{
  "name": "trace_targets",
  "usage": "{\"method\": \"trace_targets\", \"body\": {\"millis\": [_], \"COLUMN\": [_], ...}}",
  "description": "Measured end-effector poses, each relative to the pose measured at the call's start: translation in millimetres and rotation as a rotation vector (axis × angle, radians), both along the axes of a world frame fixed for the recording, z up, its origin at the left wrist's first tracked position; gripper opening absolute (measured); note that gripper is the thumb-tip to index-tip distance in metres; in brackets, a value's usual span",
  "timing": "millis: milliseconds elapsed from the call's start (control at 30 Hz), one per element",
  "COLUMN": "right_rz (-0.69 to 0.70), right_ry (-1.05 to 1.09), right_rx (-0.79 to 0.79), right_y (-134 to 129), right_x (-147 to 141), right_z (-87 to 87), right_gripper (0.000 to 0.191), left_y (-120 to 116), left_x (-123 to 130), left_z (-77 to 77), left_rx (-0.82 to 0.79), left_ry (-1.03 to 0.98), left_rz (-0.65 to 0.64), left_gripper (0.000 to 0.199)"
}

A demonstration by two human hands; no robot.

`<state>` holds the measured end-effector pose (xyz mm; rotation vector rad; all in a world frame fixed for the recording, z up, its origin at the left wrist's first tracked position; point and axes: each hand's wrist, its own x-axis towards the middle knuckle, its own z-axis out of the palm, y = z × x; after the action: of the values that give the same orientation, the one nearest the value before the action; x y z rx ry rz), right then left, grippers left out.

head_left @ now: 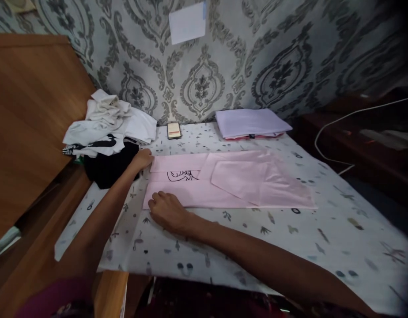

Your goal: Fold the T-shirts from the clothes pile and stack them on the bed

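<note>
A pink T-shirt [237,179] lies folded lengthwise on the table, a black line print showing between its folded sides. Its narrow end points left and a folded sleeve lies over the right half. At the far left corner, my left hand [144,159] is closed on the shirt's edge. My right hand [169,212] rests at the near left corner with curled fingers on the fabric, partly hiding that edge.
A messy pile of white clothes [104,123] over black cloth [107,165] sits at left by a wooden panel [35,110]. Folded lilac clothes [252,123] lie at the back right. A small box [174,130] stands near the wall. A white cable [336,115] hangs right.
</note>
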<state>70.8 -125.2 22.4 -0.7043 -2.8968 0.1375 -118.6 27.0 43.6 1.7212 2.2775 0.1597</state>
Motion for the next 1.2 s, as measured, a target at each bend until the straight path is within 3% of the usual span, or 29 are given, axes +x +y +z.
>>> {"method": "trace_targets", "body": {"millis": [167, 300, 467, 633, 800, 867, 933, 1067, 1200], "right_rz": [-0.029, -0.096, -0.228, -0.483, -0.581, -0.559, -0.553, -0.626, -0.761], "right_ry": [-0.073, -0.059, 0.020, 0.264, 0.809, 1.004, 1.124, 1.184, 1.140], "right_rx": [-0.019, -0.035, -0.159, -0.413, -0.832, -0.980, -1.084, -1.195, -1.315], "right_y": [-2, -4, 0, 3, 3, 3, 2, 2, 2], "right_x": [-19, -29, -23, 5, 48, 69, 92, 133, 160], "right_z": [14.5, 14.6, 16.0, 26.2, 20.9, 15.6, 10.9, 6.0, 3.9], "right_gripper": [0.024, 0.025, 0.027, 0.024, 0.016, 0.017, 0.019, 0.023, 0.027], "left_y": [15, 14, 6, 5, 14, 18, 22, 36, 50], "left_x": [-8, -7, -2, 14, 60, 86, 112, 159, 185], "left_z": [-15.4, -17.8, -9.4, 11.6, 38.2, 45.4, 47.5, 34.6, 14.8], "left_rx": [-0.027, -0.033, 0.005, 0.098, 0.181, 0.141, 0.059, -0.046, -0.169], "left_ry": [-0.163, -0.260, -0.384, -0.504, -0.646, -0.766, -0.839, -0.847, -0.792], "left_rz": [0.036, 0.031, 0.030, 0.039, -0.070, -0.151, -0.203, -0.242, -0.255], "left_gripper": [0.013, 0.018, 0.023, 0.018, 0.054, 0.055, 0.042, 0.020, 0.022]}}
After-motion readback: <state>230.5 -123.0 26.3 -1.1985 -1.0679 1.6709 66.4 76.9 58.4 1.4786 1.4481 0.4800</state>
